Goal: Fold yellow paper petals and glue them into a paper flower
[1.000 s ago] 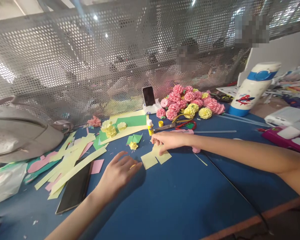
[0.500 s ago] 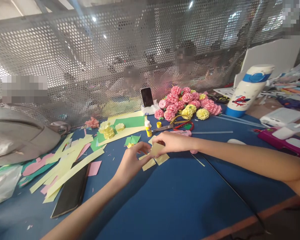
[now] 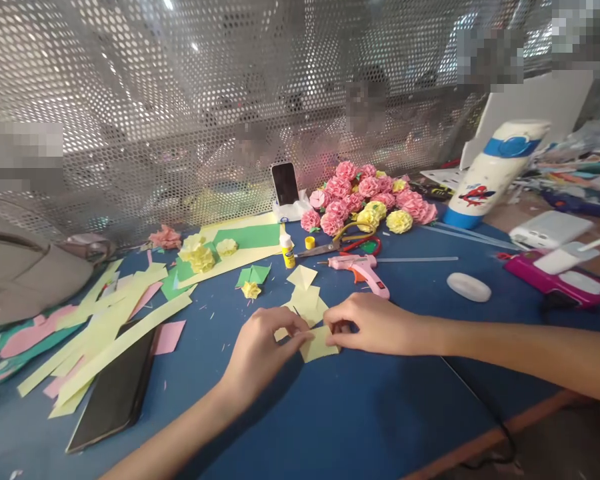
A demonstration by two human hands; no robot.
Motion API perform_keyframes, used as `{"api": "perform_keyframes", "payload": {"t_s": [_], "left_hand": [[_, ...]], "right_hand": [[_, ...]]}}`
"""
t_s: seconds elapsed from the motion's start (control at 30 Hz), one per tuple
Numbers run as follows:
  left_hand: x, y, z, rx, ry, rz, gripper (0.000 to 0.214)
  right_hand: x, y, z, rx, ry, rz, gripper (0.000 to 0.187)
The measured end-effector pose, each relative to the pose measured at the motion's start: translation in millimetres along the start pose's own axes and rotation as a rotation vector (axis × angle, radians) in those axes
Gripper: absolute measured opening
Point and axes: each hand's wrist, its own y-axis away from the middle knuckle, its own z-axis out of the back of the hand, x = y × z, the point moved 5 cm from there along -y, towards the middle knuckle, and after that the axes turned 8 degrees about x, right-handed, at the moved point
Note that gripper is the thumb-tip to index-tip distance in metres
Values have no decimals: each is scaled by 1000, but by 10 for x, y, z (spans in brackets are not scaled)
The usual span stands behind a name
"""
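Between my hands is a small pale yellow paper square (image 3: 320, 347), low over the blue tabletop. My left hand (image 3: 267, 347) pinches its left side between thumb and fingers. On the opposite side, the fingertips of my right hand (image 3: 380, 325) are closed on the edge. Just behind lie more yellow paper pieces (image 3: 307, 307), partly covered by my fingers, and a folded yellow square (image 3: 303, 277). A pink glue gun (image 3: 357, 267) rests beyond my right hand. Farther back stand an uncapped yellow glue bottle (image 3: 287, 252) and its yellow cap (image 3: 310, 243), beside scissors (image 3: 325, 248).
Pink and yellow paper flowers (image 3: 355, 197) are heaped at the back. Yellow paper strips (image 3: 125, 340) overlap a dark phone (image 3: 113, 393) on the left. At right are a white bottle (image 3: 495, 173), a purple power strip (image 3: 560, 277) and a white oval object (image 3: 469, 287).
Both hands have come nearer to me with a yellow square, now low over the table and held from both sides. The view has shifted, and the glue gun is uncovered.
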Motion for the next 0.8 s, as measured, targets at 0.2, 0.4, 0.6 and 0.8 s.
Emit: {"api": "perform_keyframes", "payload": {"t_s": [0.2, 0.4, 0.6, 0.8], "left_hand": [[74, 66, -84, -28, -68, -18, 13], [3, 98, -29, -99, -143, -149, 10], [-225, 384, -36, -282, -566, -548, 21], [-183, 450, -106, -226, -606, -547, 25]], "right_hand": [[-37, -11, -82, -56, 132, 39, 13], [5, -5, -94, -97, 158, 177, 18], [168, 158, -71, -397, 508, 569, 21], [221, 192, -139, -404, 718, 680, 23]]}}
